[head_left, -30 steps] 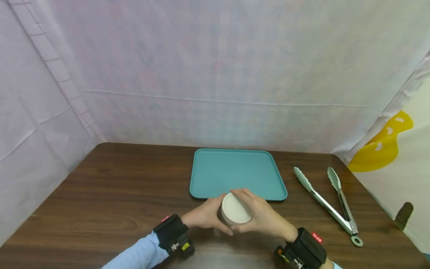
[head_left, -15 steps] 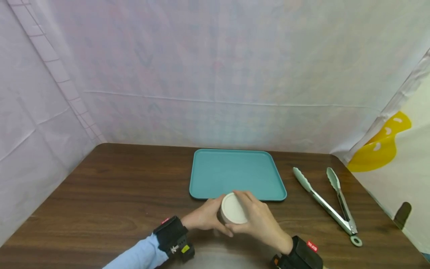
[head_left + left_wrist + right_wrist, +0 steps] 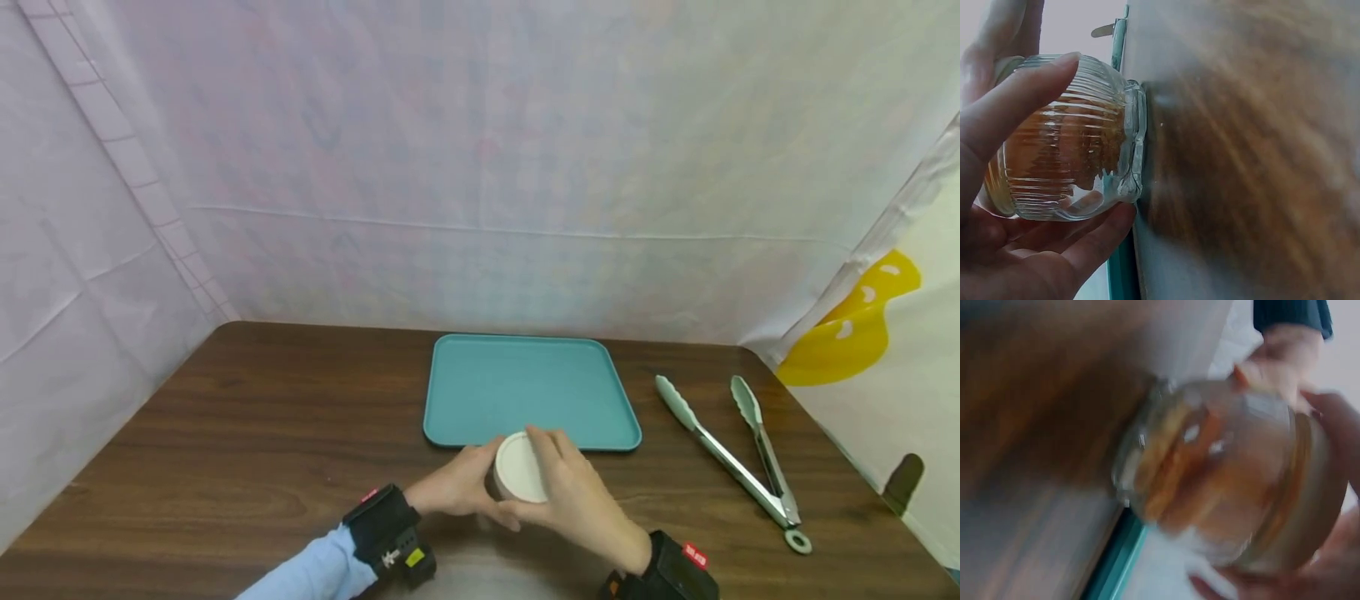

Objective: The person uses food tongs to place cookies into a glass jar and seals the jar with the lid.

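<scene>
A ribbed glass jar (image 3: 1063,147) with orange-brown pieces inside stands upright at the front middle of the table, its cream lid (image 3: 519,471) facing up. My left hand (image 3: 459,482) wraps around the jar's side, thumb on one face and fingers on the other. From the right, my right hand (image 3: 576,493) grips the lid by its rim, fingers over the far edge and thumb on the near side. The right wrist view is blurred; in it the lid (image 3: 1316,497) sits on the jar. The jar's base is right at the tabletop in the left wrist view.
Behind the jar lies a teal tray (image 3: 525,392). Metal tongs (image 3: 742,475) with pale grey-green tips rest spread on the right side of the brown wooden table (image 3: 247,433). White cloth (image 3: 480,167) hangs along the back and sides.
My right hand has turned around the lid, its wrist swinging left and toward me. The left hand and the jar stay in place.
</scene>
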`<state>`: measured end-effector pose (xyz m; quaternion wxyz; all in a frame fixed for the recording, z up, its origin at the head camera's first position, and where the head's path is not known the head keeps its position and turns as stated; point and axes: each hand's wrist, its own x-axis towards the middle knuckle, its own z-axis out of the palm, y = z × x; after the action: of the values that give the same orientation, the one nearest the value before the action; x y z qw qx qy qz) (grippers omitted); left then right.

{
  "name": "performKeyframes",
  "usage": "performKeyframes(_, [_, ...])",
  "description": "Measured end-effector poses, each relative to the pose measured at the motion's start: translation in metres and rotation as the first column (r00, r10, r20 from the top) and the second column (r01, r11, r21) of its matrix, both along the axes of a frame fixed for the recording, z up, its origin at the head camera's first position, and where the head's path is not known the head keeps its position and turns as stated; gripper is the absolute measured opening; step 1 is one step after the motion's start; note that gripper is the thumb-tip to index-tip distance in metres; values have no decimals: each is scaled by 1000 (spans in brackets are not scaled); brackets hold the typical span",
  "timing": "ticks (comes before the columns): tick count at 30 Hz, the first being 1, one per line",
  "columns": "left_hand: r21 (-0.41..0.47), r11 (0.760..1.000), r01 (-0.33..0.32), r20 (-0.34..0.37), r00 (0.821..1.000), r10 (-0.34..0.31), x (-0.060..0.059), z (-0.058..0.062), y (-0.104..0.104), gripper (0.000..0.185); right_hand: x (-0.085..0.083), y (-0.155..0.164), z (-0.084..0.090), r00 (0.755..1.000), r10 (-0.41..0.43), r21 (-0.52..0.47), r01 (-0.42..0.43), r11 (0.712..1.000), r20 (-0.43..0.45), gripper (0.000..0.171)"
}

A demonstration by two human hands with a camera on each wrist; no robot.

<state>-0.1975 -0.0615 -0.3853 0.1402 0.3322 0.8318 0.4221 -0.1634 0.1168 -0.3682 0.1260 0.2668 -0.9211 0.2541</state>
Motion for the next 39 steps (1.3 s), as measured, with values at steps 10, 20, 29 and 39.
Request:
performKeyframes(10, [-7, 1000, 7, -21, 1000, -8, 0, 0, -1, 89, -25, 29, 3, 853, 404, -216, -348, 912, 332, 86])
performKeyframes(20, [12, 1000, -4, -46, 999, 5, 1, -1, 0, 90, -22, 25, -2, 924, 327, -189, -291, 938, 198, 82])
performKeyframes(29, [17, 1000, -27, -45, 999, 27, 2, -1, 0, 88, -10, 16, -6, 978, 161, -173, -137, 975, 132, 77])
performKeyframes(39, [40, 999, -23, -47, 999, 25, 4, -2, 2, 88, 5, -1, -7, 997, -81, -140, 78, 987, -10, 77])
